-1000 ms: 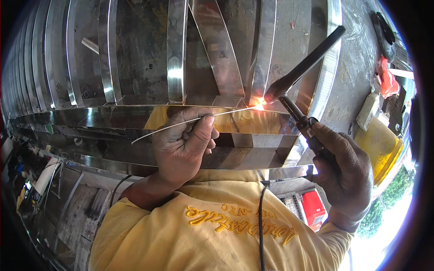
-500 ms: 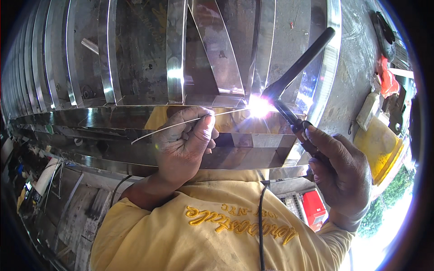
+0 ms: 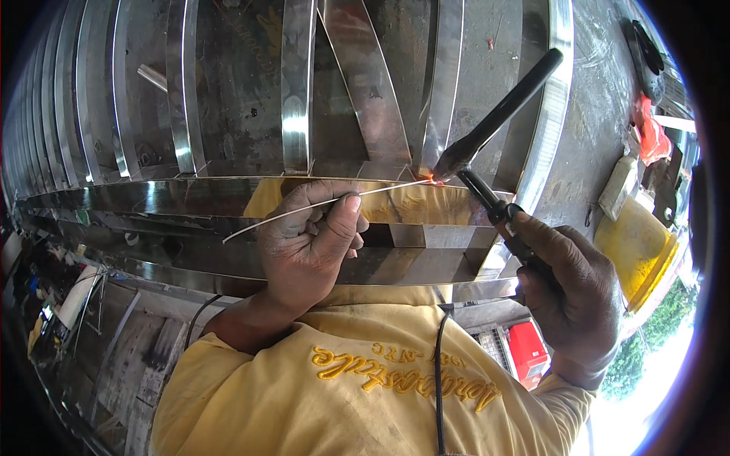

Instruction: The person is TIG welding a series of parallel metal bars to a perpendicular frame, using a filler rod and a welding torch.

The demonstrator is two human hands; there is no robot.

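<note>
My left hand pinches a thin metal filler rod, whose far end reaches the joint. My right hand grips the black handle of a welding torch; its long black back cap points up to the right. The torch tip sits at a small orange glow where an upright steel strip meets a polished horizontal steel rail. Both hands rest just in front of the rail, above my yellow shirt.
Several shiny upright steel strips rise from the rail over a grey concrete floor. At the right lie a yellow container, a white block and a red cloth-like thing. A black cable runs down my shirt.
The bright white arc seen half a second ago has faded to a small orange glow at the joint. Both hands stay almost where they were.
</note>
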